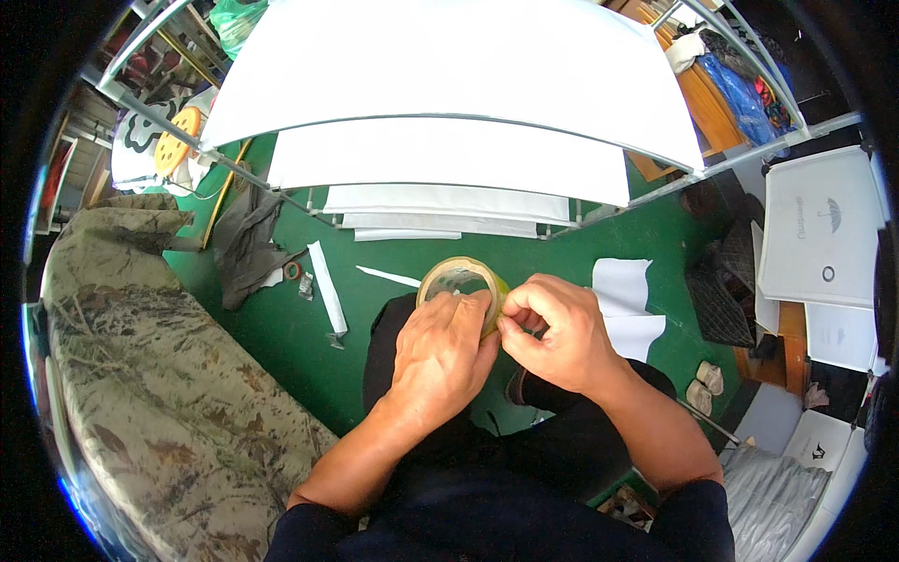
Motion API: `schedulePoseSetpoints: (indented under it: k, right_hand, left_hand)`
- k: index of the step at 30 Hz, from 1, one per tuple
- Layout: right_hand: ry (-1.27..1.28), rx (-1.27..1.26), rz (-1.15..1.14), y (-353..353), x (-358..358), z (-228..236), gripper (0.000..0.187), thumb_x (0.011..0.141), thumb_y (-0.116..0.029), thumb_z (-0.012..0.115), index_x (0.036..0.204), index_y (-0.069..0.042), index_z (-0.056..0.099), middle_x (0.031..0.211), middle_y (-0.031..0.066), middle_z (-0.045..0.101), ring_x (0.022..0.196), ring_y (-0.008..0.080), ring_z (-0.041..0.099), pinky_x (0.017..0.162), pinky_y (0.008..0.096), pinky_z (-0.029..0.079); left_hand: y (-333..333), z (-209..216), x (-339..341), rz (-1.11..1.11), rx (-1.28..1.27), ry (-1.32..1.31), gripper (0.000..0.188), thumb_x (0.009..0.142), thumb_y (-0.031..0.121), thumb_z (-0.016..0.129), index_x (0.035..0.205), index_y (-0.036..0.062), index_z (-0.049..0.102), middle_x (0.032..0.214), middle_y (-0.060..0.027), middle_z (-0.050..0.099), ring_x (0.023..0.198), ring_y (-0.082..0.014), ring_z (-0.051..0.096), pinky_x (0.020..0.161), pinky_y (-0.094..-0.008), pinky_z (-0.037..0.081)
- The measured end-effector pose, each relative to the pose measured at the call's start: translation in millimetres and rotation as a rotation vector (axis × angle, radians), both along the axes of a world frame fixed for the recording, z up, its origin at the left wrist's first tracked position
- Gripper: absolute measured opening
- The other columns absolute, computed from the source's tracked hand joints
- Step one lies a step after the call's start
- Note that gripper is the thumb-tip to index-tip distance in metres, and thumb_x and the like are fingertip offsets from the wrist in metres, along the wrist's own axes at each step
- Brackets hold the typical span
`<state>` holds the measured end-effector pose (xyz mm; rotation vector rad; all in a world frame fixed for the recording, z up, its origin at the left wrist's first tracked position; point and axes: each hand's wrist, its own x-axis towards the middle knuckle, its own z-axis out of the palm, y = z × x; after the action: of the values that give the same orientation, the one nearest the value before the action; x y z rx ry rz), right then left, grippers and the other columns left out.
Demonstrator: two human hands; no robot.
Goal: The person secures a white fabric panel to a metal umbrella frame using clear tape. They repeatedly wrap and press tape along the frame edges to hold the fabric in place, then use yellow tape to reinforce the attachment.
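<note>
A wide roll of yellowish clear packing tape (pixel 433 274) is held up in front of my knees. My left hand (pixel 440 351) grips it, with the fingers reaching into the core and the thumb along the near side. At the roll's right edge my right hand (pixel 560 332) is closed in a pinch, thumb and forefinger pressed together against the tape. Whether a loose tape end sits between those fingertips is too small to tell. Both hands are above my dark trousers.
Ahead stands a metal tube rack (pixel 646 199) with white sheet shelves (pixel 449 66). White paper pieces (pixel 622 295) and a dark cloth (pixel 248 244) lie on the green floor (pixel 262 323). A camouflage-covered seat (pixel 159 375) is at left, white boxes (pixel 819 225) at right.
</note>
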<state>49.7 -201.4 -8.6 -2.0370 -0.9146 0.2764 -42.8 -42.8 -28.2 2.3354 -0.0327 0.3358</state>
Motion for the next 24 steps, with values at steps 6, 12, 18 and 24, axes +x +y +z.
schedulePoseSetpoints:
  k: [6,12,18,24]
  right_hand:
    - [0.05,-0.005,-0.008,0,-1,-1,0.016,0.077,-0.001,0.072,0.08,-0.004,0.057,0.072,0.0094,0.061,0.062,0.026,0.065,0.056,0.0373,0.051]
    - [0.032,-0.014,-0.013,-1,-1,-2,0.017,0.075,-0.001,0.072,0.079,-0.005,0.056,0.072,0.0097,0.061,0.062,0.026,0.065,0.056,0.0371,0.052]
    - [0.06,-0.016,-0.047,-5,3,2,0.019,0.074,-0.001,0.073,0.081,-0.004,0.056,0.072,0.0086,0.061,0.063,0.0239,0.065,0.055,0.0353,0.051]
    - [-0.028,0.04,-0.027,-2,0,5,0.018,0.076,-0.002,0.074,0.081,-0.004,0.057,0.073,0.0081,0.062,0.063,0.0227,0.066,0.055,0.0346,0.051]
  left_hand:
    - [1,-1,1,-0.035,0.024,-0.042,0.04,0.077,0.006,0.075,0.112,-0.0004,0.058,0.089,-0.0158,0.063,0.079,-0.0359,0.061,0.072,-0.0464,0.049]
    - [-2,-2,1,-0.035,0.003,-0.048,0.04,0.077,0.005,0.075,0.112,0.0,0.058,0.089,-0.0168,0.063,0.08,-0.0369,0.061,0.072,-0.0465,0.049]
    - [-3,2,1,-0.013,-0.057,-0.026,0.04,0.077,0.006,0.076,0.113,0.0006,0.058,0.088,-0.0174,0.062,0.079,-0.0381,0.061,0.072,-0.0464,0.049]
    - [-4,0,2,0.005,-0.01,-0.028,0.04,0.078,0.007,0.076,0.113,0.001,0.058,0.086,-0.0167,0.062,0.079,-0.0369,0.061,0.072,-0.0463,0.049]
